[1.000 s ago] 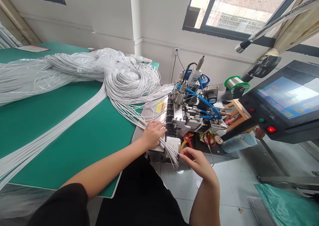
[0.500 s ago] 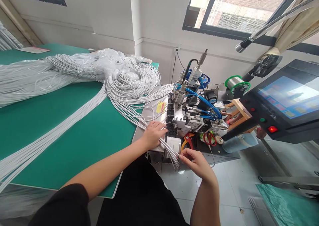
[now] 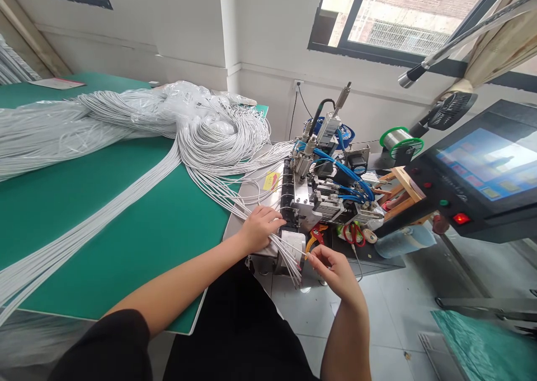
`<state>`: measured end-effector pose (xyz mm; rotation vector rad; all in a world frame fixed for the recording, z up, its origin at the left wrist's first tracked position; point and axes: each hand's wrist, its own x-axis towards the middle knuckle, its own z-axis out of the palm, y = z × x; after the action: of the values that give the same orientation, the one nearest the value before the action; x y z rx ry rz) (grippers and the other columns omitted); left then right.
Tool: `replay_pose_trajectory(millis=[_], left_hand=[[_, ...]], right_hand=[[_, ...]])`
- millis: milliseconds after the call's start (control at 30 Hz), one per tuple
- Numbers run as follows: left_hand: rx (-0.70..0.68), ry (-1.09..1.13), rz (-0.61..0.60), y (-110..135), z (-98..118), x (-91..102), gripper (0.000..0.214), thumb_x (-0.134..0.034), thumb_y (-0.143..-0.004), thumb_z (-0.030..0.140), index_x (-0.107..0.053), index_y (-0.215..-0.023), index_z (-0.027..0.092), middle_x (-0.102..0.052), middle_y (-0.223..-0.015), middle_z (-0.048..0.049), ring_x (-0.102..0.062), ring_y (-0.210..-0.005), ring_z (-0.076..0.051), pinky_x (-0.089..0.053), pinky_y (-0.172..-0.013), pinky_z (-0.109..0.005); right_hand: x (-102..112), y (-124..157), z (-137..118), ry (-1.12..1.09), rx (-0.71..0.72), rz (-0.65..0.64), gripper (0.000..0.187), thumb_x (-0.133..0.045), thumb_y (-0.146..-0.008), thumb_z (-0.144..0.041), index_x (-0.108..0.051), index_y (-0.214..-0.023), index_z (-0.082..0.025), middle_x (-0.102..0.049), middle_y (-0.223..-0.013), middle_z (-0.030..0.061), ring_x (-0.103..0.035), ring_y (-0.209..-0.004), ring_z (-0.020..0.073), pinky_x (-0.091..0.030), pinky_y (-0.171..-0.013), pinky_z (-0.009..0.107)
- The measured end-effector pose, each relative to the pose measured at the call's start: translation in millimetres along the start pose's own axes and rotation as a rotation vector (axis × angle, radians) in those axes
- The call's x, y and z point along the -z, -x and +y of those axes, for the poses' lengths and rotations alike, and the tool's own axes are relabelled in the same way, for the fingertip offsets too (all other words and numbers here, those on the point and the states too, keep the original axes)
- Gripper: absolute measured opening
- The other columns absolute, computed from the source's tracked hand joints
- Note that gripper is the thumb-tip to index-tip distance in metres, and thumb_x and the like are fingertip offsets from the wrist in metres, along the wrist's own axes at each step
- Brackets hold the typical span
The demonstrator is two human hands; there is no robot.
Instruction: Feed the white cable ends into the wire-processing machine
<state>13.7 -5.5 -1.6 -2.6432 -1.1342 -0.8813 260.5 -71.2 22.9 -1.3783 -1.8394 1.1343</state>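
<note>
My left hand point(image 3: 259, 229) is closed over a small bunch of white cables point(image 3: 289, 254) at the front of a small machine point(image 3: 323, 193) with blue air hoses. The cable ends fan out below that hand. My right hand point(image 3: 333, 266) is just right of the fanned ends, its thumb and fingers pinched on one cable end. A large heap of the same white cables point(image 3: 210, 135) lies on the green table point(image 3: 126, 230) and feeds toward my left hand.
A touchscreen control box point(image 3: 482, 171) with a red lit button stands at the right. A spool of wire point(image 3: 400, 140) sits behind the machine. Red-handled scissors point(image 3: 352, 234) and orange pliers point(image 3: 315, 236) lie under it. White tiled floor point(image 3: 377, 314) is below.
My right hand has risen a little from the fanned cable ends, pulling one cable end up and right. My left hand has stayed in place on the bunch.
</note>
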Motion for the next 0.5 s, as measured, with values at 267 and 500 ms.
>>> replay_pose_trajectory(millis=[267, 500], left_hand=[[0.012, -0.007, -0.059, 0.0, -0.1, 0.2, 0.033, -0.051, -0.079, 0.006, -0.067, -0.105, 0.019, -0.067, -0.104, -0.0056, -0.056, -0.099, -0.02, -0.041, -0.087, -0.035], [0.006, 0.015, -0.043, 0.7, -2.1, -2.0, 0.031, -0.05, -0.081, 0.007, -0.067, -0.105, 0.019, -0.068, -0.1, -0.0059, -0.057, -0.096, -0.02, -0.041, -0.085, -0.035]], right_hand=[[-2.0, -1.8, 4.7, -0.017, -0.007, 0.005, 0.035, -0.056, -0.087, -0.049, -0.052, -0.071, -0.019, -0.043, -0.061, -0.0033, -0.036, -0.055, 0.0118, -0.027, -0.052, 0.025], [-4.0, -1.6, 5.1, -0.054, -0.01, 0.013, 0.035, -0.057, -0.086, -0.05, -0.053, -0.07, -0.019, -0.043, -0.059, -0.0035, -0.036, -0.054, 0.0113, -0.027, -0.05, 0.024]])
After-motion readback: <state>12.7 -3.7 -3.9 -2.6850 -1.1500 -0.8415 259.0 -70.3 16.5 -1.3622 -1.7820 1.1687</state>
